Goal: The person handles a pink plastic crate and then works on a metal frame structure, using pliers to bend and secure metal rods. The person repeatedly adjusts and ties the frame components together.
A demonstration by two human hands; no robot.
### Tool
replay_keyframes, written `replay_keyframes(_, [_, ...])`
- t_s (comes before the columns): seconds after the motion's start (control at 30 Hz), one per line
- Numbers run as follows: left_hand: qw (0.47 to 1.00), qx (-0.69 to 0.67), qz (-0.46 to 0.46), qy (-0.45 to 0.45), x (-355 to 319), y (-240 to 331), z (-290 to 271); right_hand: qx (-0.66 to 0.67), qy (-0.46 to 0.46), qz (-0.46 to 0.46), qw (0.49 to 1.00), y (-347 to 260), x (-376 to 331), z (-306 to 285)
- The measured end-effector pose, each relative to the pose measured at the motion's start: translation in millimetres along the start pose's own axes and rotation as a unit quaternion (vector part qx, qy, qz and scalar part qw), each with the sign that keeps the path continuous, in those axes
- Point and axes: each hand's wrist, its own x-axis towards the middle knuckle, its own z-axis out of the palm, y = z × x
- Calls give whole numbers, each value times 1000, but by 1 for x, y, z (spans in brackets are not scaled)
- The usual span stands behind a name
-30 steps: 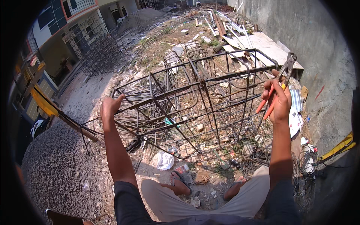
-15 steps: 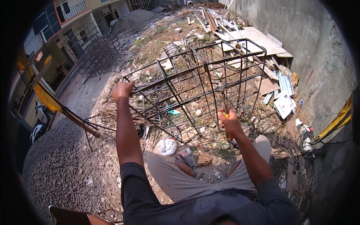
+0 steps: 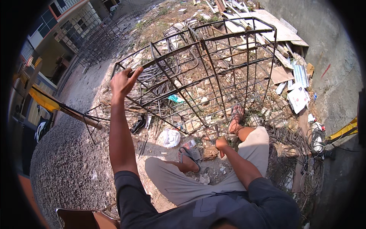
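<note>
A rebar cage (image 3: 175, 89) of dark steel bars and square stirrups stands tilted in front of me. My left hand (image 3: 122, 82) is closed around the bar at its upper left corner, the thumb lying along the steel. Low between my knees, my right hand (image 3: 221, 144) is closed on a pair of pincers (image 3: 217, 131). Their metal end points up toward the lower bars of the cage; my fingers cover most of the handles. Whether the tip touches a bar I cannot tell.
Loose rods (image 3: 114, 108) lie left of the cage. A gravel heap (image 3: 76, 168) rises at the left, and a grey wall (image 3: 324, 45) runs along the right. Boards (image 3: 282, 30), a white plastic bag (image 3: 169, 138) and tangled wire (image 3: 310, 175) litter the ground.
My right hand has dropped with the pincers from the cage's middle to below its lower bars. My right foot has stepped forward to the cage. The left hand still grips the corner.
</note>
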Motion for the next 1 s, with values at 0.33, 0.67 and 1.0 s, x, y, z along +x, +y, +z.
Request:
replay_keyframes(0.33, [994, -43, 2, 96, 20, 15, 25, -253, -98, 123, 955, 94, 46, 42])
replay_keyframes(0.67, [950, -157, 193, 188, -92, 121, 169, -13, 53, -139, 989, 53, 64, -3])
replay_keyframes(1.0, [983, 93, 107, 114, -25, 90, 224, 192, 183, -303, 915, -101, -119, -211])
